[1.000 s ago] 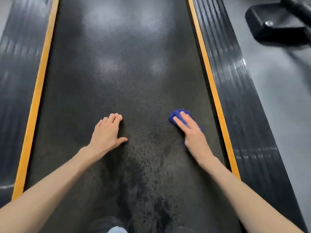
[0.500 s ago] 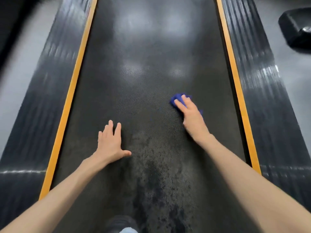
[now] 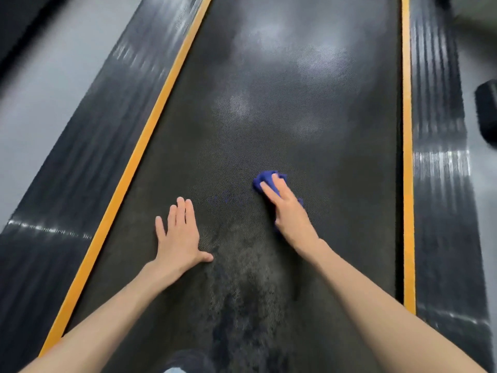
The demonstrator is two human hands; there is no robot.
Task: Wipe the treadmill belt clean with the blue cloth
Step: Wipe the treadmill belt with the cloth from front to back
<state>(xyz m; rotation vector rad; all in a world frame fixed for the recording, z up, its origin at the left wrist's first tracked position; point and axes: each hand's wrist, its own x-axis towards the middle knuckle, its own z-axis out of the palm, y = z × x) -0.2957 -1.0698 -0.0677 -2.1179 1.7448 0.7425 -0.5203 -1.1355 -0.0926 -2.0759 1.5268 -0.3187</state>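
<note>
The dark textured treadmill belt (image 3: 295,109) runs away from me, with a darker damp-looking patch near its lower middle. My right hand (image 3: 289,211) presses the bunched blue cloth (image 3: 265,179) flat onto the belt, right of centre; the cloth shows past my fingertips and at the hand's right side. My left hand (image 3: 178,238) lies flat on the belt to the left, fingers spread, holding nothing.
Orange strips (image 3: 139,154) (image 3: 407,157) border the belt on both sides, with ribbed black side rails (image 3: 80,168) (image 3: 441,168) beyond them. Grey floor (image 3: 40,84) lies to the left. A black object (image 3: 486,114) sits at the right edge.
My right hand has slid the cloth leftward toward the belt's middle. The view has swung to the right and the left hand's fingers have spread slightly.
</note>
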